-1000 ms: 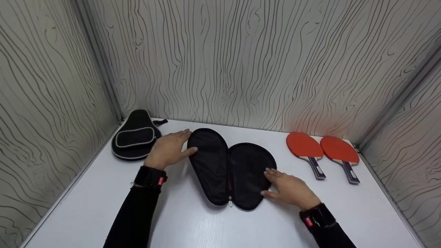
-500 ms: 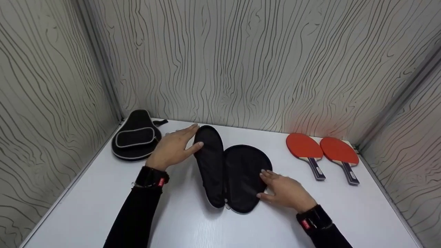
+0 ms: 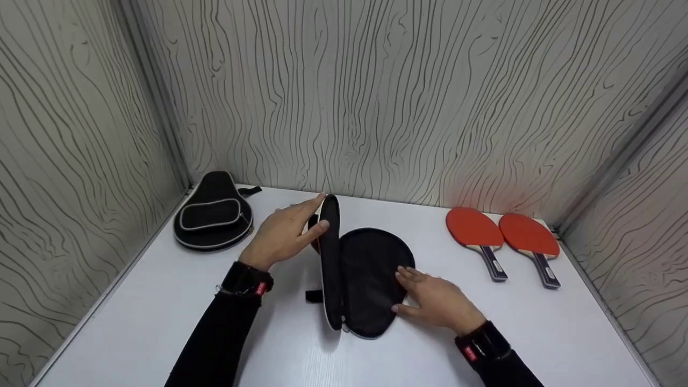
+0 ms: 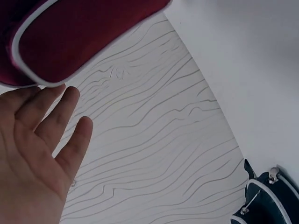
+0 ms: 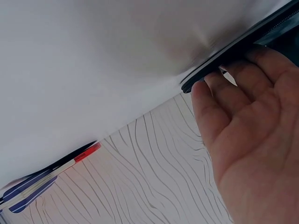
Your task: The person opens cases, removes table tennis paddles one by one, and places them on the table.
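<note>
A zippered table tennis bat case (image 3: 371,279) lies unfolded on the white table, its black lining facing up. Its left half (image 3: 332,258) stands almost upright on edge; the outside of that half (image 4: 79,35) looks dark red with white piping in the left wrist view. My left hand (image 3: 282,234) touches the raised half near its top, fingers straight against the outside, thumb at its edge. With extended fingers, my right hand (image 3: 438,301) rests on the right edge of the flat half. In the right wrist view, its fingers (image 5: 217,93) reach over the rim.
Another black bat case (image 3: 215,185) with white piping and a front pocket lies at the back left. Two table tennis bats with red rubber, a nearer-centre bat (image 3: 473,226) and a far-right bat (image 3: 529,234), lie at the back right. Wood-patterned walls (image 3: 344,107) enclose the table.
The left half of the case has swung up from leaning open to nearly vertical, my left hand moving right with it. The flat half and my right hand have shifted slightly left and nearer.
</note>
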A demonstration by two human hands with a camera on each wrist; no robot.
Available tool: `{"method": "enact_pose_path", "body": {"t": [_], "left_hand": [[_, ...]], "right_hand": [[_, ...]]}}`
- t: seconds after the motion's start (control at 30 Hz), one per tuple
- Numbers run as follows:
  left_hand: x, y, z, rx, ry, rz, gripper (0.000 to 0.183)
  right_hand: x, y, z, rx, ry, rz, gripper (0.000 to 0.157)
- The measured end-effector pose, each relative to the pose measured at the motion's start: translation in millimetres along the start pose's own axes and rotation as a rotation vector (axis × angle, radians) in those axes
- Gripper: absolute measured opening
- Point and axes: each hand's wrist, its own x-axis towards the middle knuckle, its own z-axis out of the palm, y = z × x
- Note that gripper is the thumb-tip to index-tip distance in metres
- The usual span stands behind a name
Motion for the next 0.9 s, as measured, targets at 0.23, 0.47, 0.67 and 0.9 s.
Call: {"method": "enact_pose_path", "body": {"t": [0.23,0.47,0.67,0.9], "left_hand": [[3.3,5.8,9.8,-0.023,0.006,0.057,0.078],[5.5,10.3,19.7,-0.07,-0.016,0.08,0.084],[7.3,10.3,29.6,-0.123,-0.05,0.066,0.09],[8.6,12.7,40.3,-0.152,-0.102,0.056,0.101]], "right_hand": [[2,-5,1.9,0.002,0.002,0.003,0.083],[1,-7,2.6,-0.017,0.01,0.0,0.083],[2,-9,4.1,-0.003,0.017,-0.003,0.082],[4,-11,6.6,0.005,0.016,-0.023,0.082]]}}
